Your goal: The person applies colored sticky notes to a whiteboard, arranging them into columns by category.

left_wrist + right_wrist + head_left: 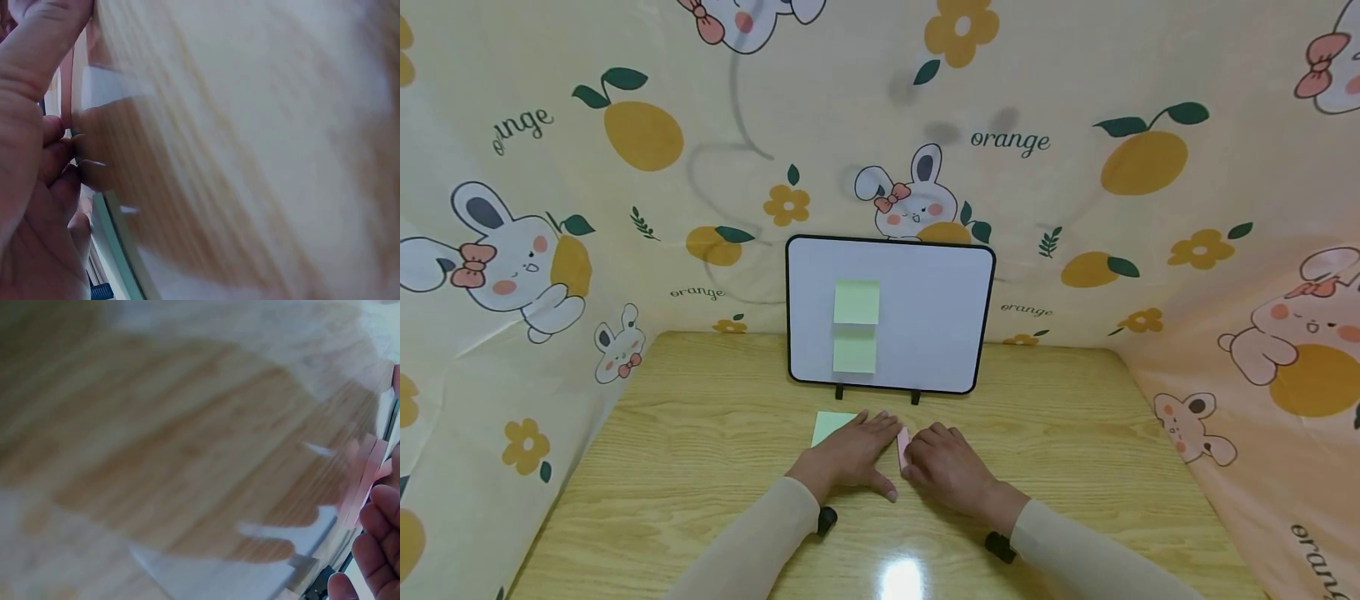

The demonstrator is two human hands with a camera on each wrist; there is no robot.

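Observation:
A pink sticky note pad lies on the table between the two hands. My right hand has curled fingers at the pad's right edge and pinches it there; in the right wrist view, the fingers sit against the pink pad, beside a small bent pink edge. My left hand lies flat with fingers extended and thumb spread, left of the pink pad. It partly covers a light green sticky note pad, whose edge also shows in the left wrist view.
A black-framed whiteboard stands behind the hands on small black feet. Two green sticky notes are on its left half, an upper note above a lower note. A patterned cloth surrounds the wooden table.

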